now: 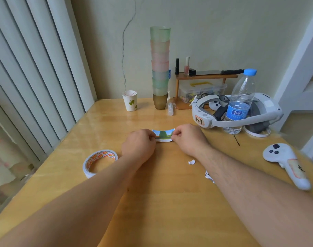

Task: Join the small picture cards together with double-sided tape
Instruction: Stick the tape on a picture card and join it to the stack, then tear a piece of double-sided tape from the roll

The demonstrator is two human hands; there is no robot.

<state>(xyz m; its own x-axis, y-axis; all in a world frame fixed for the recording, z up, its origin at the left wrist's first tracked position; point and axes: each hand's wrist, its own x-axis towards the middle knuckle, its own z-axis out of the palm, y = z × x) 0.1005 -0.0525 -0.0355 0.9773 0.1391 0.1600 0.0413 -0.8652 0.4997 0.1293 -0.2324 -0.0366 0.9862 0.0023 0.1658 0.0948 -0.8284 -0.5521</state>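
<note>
A small picture card (163, 134) showing a green tree under blue sky is held between both hands over the middle of the wooden table (152, 202). My left hand (138, 145) pinches its left end and my right hand (187, 139) pinches its right end. The card curves slightly, and its lower edge is partly hidden by my fingers. A roll of double-sided tape (99, 162) lies flat on the table to the left of my left wrist. Another small card (209, 176) peeks out from under my right forearm. A torn white paper scrap (191, 161) lies near it.
A tall stack of coloured cups (160, 68) and a paper cup (130, 100) stand at the back. A VR headset (237, 111), a water bottle (240, 102) and a white controller (287, 164) crowd the right side. A hairpin (236, 139) lies nearby.
</note>
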